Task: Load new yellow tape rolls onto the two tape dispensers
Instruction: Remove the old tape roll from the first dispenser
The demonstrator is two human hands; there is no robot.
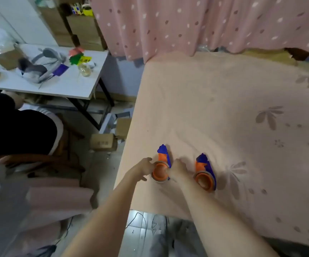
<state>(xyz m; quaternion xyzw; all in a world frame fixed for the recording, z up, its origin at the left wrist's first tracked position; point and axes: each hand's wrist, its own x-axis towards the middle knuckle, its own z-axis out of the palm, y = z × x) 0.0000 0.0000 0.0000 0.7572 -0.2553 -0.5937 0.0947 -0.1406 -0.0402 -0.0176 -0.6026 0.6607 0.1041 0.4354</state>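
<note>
The bed (224, 101), under a peach floral sheet, carries both dispensers near its front-left corner. The left tape dispenser (161, 166) lies between both hands, long axis pointing away; the right tape dispenser (204, 173) lies just beside, unheld. Left hand (144, 168) and right hand (177, 169) fingers curl against the hub, grip unclear. No yellow rolls visible

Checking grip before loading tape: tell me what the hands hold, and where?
Both hands, left hand and right hand, grip the left dispenser by its orange hub's sides.
</note>
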